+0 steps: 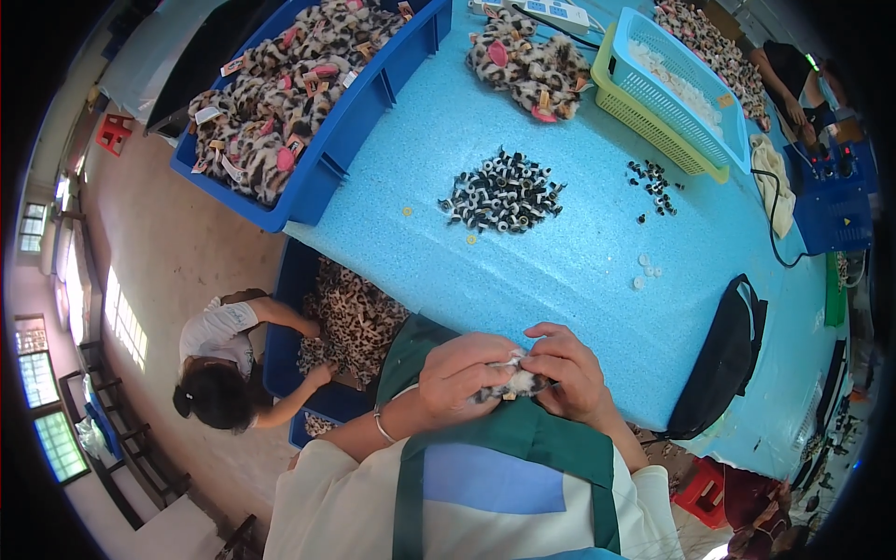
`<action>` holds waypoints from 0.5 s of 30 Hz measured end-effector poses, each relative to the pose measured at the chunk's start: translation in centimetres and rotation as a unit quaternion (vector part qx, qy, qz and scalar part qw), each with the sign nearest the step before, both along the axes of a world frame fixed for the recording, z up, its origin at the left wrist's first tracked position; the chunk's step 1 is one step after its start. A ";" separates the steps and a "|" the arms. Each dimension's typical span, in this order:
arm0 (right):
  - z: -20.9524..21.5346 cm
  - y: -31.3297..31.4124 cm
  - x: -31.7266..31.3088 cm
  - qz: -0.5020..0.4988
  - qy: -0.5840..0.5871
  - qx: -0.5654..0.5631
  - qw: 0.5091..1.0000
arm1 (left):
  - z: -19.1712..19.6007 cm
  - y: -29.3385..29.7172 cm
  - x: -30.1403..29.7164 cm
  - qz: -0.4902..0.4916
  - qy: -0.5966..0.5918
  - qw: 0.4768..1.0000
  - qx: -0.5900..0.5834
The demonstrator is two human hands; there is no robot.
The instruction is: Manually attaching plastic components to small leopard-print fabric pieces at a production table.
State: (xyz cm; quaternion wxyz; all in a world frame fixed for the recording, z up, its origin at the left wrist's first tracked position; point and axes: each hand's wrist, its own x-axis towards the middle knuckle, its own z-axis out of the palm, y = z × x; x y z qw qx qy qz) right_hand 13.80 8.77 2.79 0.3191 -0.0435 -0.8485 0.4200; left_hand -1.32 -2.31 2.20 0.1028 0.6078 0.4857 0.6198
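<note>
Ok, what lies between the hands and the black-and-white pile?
In the head view, mostly bare blue tabletop, with one small yellow disc close to the pile.

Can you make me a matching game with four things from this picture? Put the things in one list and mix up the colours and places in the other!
Things:
1. bag
2. apron
3. small furry piece
4. light blue basket

Colours and places:
A. held between the left hand and the right hand
B. dark green
C. stacked on a yellow-green basket
D. all black, lying on the table

Right pairs: 1-D, 2-B, 3-A, 4-C
</note>
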 end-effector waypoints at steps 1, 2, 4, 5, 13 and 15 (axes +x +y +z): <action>-0.1 0.0 0.0 -0.001 0.010 -0.009 1.000 | -0.1 0.0 0.0 0.000 0.000 1.000 0.000; -0.4 0.0 0.0 -0.002 0.011 -0.009 1.000 | -0.3 0.0 0.0 -0.008 0.017 1.000 0.008; -0.9 0.1 0.1 0.011 0.046 -0.004 0.999 | -0.2 -0.1 0.0 -0.016 0.033 0.999 0.017; -0.9 0.1 0.2 0.011 0.047 -0.005 0.999 | -0.2 -0.1 0.0 -0.025 0.025 0.999 0.008; -0.8 -0.2 0.1 -0.021 0.036 -0.060 0.997 | 0.0 -0.1 -0.3 -0.036 0.025 0.999 -0.003; -1.1 -0.3 -0.1 -0.025 0.036 -0.068 0.997 | -0.2 0.0 -0.3 -0.064 -0.020 0.997 -0.026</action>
